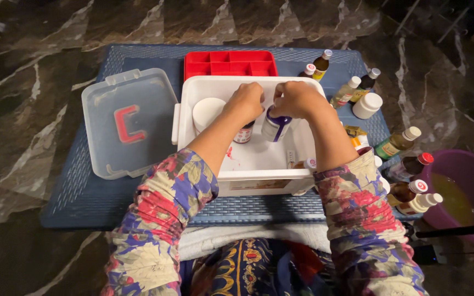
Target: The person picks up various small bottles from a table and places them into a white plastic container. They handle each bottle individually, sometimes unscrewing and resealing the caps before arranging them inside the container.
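Both hands reach into a white plastic box (pixel 193 87) on a low blue table (pixel 83 192). My right hand (pixel 297 98) grips the top of a white bottle with a purple band (pixel 276 127), holding it over the box's inside. My left hand (pixel 245 101) is closed just beside it, above a small dark jar (pixel 243 134); whether it touches the bottle or the jar is hidden. A white round tub (pixel 207 112) stands in the box's far left corner. A small white-capped bottle (pixel 307 163) lies at the near right inside.
A clear lid with a red handle (pixel 130 123) lies left of the box, a red divided tray (pixel 230 64) behind it. Several medicine bottles (pixel 396 145) and a white jar (pixel 367 105) crowd the table's right side. A purple basin (pixel 467 192) sits at far right.
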